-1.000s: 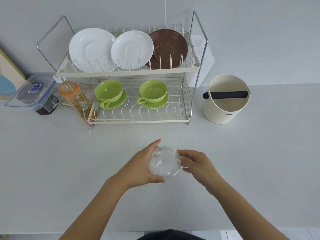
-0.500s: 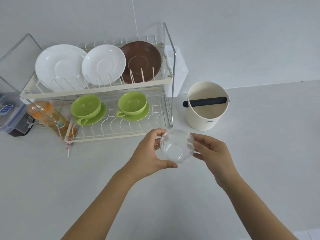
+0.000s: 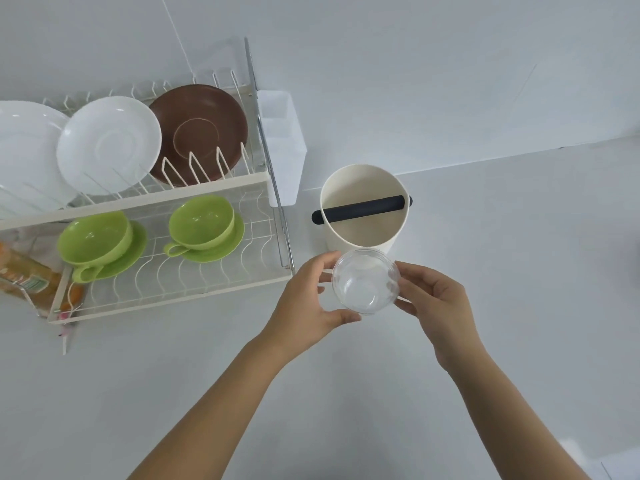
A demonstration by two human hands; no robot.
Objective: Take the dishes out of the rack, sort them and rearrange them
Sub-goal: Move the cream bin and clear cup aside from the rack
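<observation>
Just in front of cream bin (image 3: 363, 233): clear bowl (image 3: 364, 280) pinched between left hand (image 3: 308, 299) and right hand (image 3: 434, 303); carried rightward, away from rack (image 3: 166, 292). Sorting barely begun.

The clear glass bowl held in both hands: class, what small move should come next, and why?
Probably lower the clear glass bowl onto the bare white counter right of the rack. The left hand and right hand hold it in the air near the cream bin with a black bar, already out of the two-tier wire dish rack.
</observation>
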